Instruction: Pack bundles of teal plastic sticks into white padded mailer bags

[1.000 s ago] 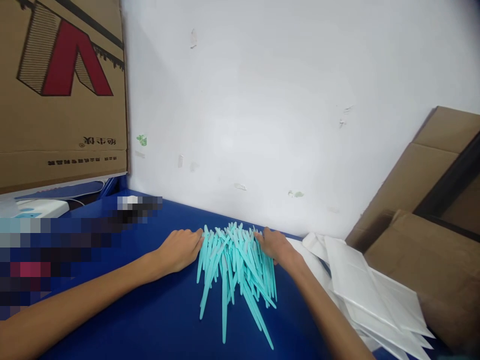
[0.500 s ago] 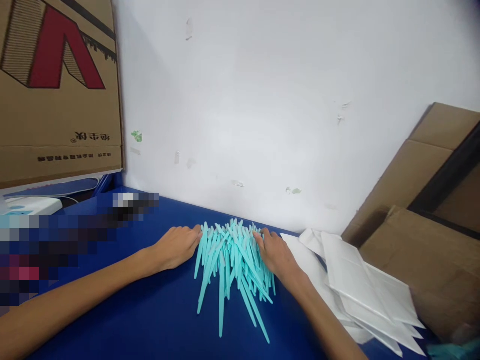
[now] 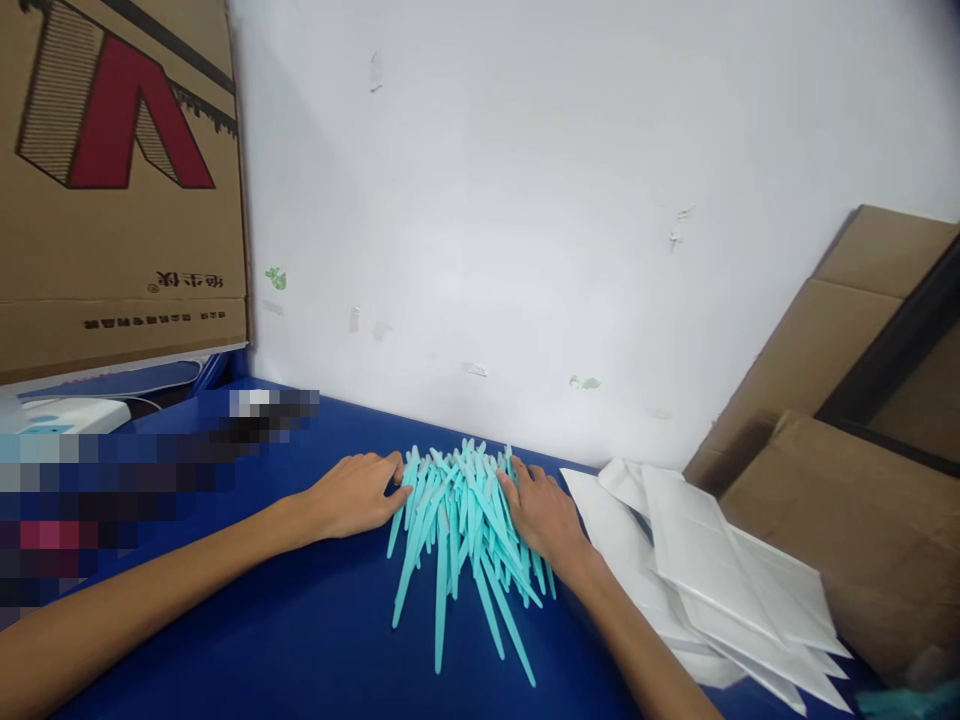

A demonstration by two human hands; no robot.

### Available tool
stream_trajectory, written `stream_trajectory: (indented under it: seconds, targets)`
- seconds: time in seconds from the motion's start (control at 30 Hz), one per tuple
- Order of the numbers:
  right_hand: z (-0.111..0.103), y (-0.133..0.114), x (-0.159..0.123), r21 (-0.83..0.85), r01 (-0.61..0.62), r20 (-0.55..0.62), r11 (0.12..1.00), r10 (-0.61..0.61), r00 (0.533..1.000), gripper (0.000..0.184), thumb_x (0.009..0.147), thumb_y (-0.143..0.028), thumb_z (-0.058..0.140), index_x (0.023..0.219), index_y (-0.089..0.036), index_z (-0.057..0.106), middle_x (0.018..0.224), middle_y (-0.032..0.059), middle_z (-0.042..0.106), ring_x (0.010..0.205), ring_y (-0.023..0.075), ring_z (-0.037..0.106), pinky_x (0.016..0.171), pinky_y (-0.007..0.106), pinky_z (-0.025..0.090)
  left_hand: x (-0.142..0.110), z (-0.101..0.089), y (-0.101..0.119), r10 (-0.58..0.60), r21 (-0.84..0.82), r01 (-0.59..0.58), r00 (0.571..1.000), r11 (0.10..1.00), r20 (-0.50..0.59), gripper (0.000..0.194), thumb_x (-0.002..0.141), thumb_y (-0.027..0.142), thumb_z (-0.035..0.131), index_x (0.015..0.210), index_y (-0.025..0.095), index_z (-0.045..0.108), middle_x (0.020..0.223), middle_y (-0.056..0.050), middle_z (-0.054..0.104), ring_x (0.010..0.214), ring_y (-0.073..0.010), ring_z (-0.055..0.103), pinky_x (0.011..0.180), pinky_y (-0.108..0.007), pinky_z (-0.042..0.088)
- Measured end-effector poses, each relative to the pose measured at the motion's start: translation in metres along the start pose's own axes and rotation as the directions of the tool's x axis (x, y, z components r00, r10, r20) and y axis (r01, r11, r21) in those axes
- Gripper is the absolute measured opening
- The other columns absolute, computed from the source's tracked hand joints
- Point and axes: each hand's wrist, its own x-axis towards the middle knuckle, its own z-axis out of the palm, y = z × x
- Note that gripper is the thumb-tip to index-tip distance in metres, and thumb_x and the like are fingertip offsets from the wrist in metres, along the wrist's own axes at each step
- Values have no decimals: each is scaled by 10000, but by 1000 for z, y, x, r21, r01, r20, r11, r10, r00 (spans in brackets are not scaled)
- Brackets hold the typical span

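A loose heap of slim turquoise plastic sticks [image 3: 465,520] lies on the blue table, its pieces fanned toward me and tapering to rounded tips. At the heap's left edge is my left hand [image 3: 364,492], fingers bent, with a gap between thumb and forefinger and the thumb tip against the outer sticks. My right hand [image 3: 546,512] rests over the right side of the heap, fingers apart and thumb on the sticks. Neither hand is closed around a stick. Some sticks under the right hand are hidden.
White paper envelopes or bags [image 3: 735,570] are stacked at the right, before folded brown cardboard [image 3: 832,520]. A printed carton [image 3: 135,240] stands at the left. Behind the blue table [image 3: 315,620] rises a white wall [image 3: 480,200]. A blurred-out patch covers the table's left.
My left thumb has moved out from the fingers toward the sticks. My right hand has shifted slightly left, its fingers spreading over the heap. The sticks have barely moved.
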Motion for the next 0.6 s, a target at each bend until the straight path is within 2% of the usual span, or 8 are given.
stream_trajectory:
  seconds: [0.13, 0.43, 0.6]
  targets:
    - [1, 1, 1, 16, -1, 42, 1000, 0, 999, 636, 1029, -530, 168, 1521, -180, 369, 1452, 184, 497, 1251, 340, 538, 996, 435, 419, -2, 1, 3, 63, -15, -63, 998, 998, 3, 434, 930, 540, 364, 1117, 208, 571, 885, -98, 698, 808, -283, 649, 660, -351, 396]
    - [-1, 0, 0, -1, 15, 37, 1000, -15, 999, 642, 1038, -491, 193, 1473, -88, 438, 1427, 196, 527, 1245, 346, 543, 998, 433, 425, -7, -6, 9, 122, -3, -122, 993, 993, 1, 457, 957, 536, 330, 1073, 187, 600, 881, -106, 692, 752, -265, 635, 642, -346, 412]
    - [-4, -1, -1, -8, 28, 24, 1000, -28, 999, 636, 1043, -473, 201, 1433, -52, 476, 1395, 216, 554, 1241, 332, 558, 995, 411, 426, -6, -2, 7, 180, -16, -180, 984, 983, -9, 503, 975, 518, 306, 1139, 177, 637, 862, -111, 698, 756, -261, 654, 643, -333, 433]
